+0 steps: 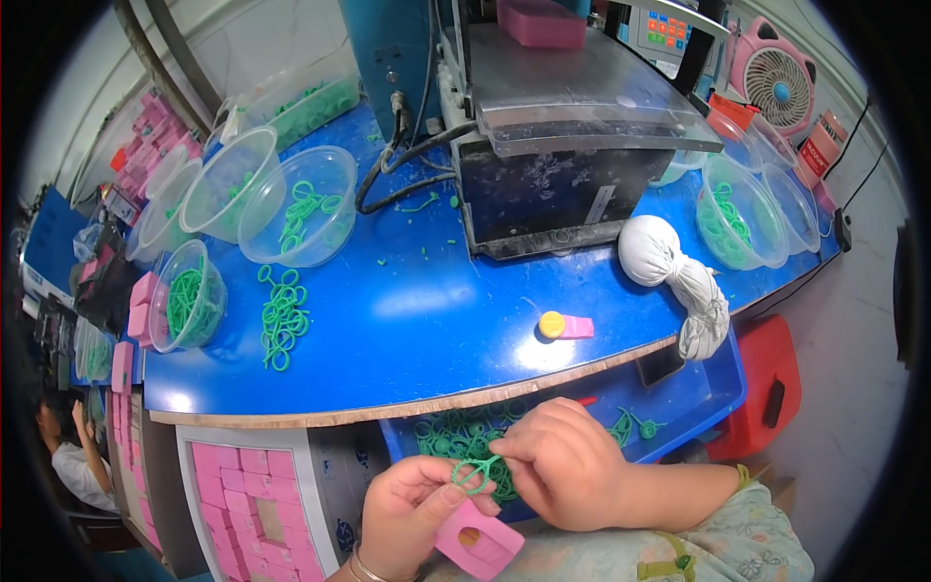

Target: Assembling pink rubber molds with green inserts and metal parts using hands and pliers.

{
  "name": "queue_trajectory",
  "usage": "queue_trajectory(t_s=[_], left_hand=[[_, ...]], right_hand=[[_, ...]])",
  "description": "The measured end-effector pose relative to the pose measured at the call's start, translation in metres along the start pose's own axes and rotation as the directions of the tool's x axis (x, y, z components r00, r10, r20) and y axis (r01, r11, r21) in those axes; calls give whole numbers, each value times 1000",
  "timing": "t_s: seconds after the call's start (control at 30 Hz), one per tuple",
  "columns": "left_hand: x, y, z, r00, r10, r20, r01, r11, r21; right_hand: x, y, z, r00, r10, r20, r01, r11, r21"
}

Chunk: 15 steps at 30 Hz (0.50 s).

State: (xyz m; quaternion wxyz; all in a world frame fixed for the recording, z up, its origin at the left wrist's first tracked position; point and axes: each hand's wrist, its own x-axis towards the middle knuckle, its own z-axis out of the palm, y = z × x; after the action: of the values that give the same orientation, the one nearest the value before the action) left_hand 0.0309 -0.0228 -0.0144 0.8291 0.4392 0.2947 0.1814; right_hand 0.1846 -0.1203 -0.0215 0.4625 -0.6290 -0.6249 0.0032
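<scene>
Near the lower middle, my left hand (412, 509) is closed, with a pink rubber-like block (480, 541) in its lower fingers; the block has a round hole. Between thumb and fingertips the same hand also steadies a green ring piece (471, 477) with a beaded edge. My right hand (564, 466) pinches the piece's stem at its upper right. Just beyond and below both hands, a blue tray (708, 393) holds many green ring pieces (446, 436), partly hidden by my hands.
On the blue table (407, 330) lie a heap of green rings (281, 320), clear plastic bowls (301, 204), a tied white cloth bundle (664, 272) and a yellow-and-pink item (553, 325). A black machine (562, 194) stands behind. Pink blocks fill a box (247, 495) at lower left; a person (78, 466) sits beyond.
</scene>
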Motion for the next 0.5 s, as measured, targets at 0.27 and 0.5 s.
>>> queue_trajectory(t_s=[0.27,0.5], left_hand=[[1,25,-1,887,392,244,-409,423,809],[-2,35,6,860,437,262,-414,298,860]], right_hand=[[-1,3,-5,984,-155,85,161,985,-68],[1,-6,-6,968,-236,80,248,946,-209]])
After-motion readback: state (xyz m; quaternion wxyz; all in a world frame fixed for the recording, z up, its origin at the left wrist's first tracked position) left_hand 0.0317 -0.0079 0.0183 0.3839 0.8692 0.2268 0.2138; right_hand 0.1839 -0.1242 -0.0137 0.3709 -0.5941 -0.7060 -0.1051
